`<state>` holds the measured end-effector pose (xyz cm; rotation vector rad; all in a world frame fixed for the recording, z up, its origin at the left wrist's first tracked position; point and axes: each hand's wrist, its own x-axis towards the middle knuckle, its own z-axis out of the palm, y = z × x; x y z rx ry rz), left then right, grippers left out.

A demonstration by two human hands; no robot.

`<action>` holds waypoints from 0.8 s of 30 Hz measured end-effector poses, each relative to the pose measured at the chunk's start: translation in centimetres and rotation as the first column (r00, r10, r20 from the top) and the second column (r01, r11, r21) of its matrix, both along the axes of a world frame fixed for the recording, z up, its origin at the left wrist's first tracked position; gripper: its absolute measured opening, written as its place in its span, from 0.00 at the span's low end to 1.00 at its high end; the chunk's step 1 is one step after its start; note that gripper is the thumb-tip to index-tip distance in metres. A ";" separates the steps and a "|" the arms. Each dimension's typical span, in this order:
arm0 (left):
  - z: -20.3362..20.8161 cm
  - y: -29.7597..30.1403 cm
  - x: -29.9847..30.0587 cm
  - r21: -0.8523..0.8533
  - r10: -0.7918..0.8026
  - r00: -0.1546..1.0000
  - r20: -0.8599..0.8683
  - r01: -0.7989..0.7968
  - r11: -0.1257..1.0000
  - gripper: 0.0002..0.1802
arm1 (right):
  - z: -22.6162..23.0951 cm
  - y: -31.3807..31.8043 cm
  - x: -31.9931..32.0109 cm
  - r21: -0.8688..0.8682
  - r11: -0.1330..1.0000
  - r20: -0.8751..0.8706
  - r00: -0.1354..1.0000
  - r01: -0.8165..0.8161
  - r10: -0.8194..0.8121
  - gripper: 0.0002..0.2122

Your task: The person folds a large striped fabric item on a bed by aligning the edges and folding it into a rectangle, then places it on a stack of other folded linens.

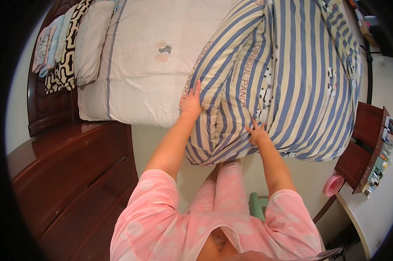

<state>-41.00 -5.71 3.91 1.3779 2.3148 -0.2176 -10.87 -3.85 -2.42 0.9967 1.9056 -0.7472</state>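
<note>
A thick duvet point(309, 108) with blue and cream stripes and small panda prints lies bunched over the right part of the bed, its near edge hanging toward my legs. My left hand point(191, 103) rests on the duvet's left edge, fingers stretched out. Farther right, my right hand point(258, 134) touches the near side of the duvet with its fingers spread. Neither hand appears to grip the cloth. To the left of the duvet shows a white bed sheet point(139, 78) with a grey feather-like motif and a dark stripe.
Folded bedding point(92, 43) and a black-and-cream patterned cloth point(66, 56) lie by the dark wooden headboard point(52, 108). A brown wooden cabinet point(83, 187) stands at the left. On the right are a pink basin point(333, 185), a shelf point(366, 143) with small items, and a white desk point(379, 209).
</note>
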 end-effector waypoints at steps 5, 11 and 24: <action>-2.9 1.3 1.6 -0.178 -0.103 0.991 -0.084 0.087 0.980 0.51 | -0.4 0.1 0.1 -0.053 0.996 -0.018 0.997 -0.072 0.071 0.34; -6.7 2.0 1.5 -0.250 -0.095 0.971 -0.220 0.038 0.968 0.42 | 0.9 0.5 -0.2 -0.121 0.983 -0.022 0.991 -0.135 0.134 0.33; -7.3 2.9 0.7 -0.246 0.008 0.978 -0.209 -0.061 0.967 0.38 | 3.1 13.0 -8.3 0.343 0.876 -0.610 0.790 0.339 -0.067 0.22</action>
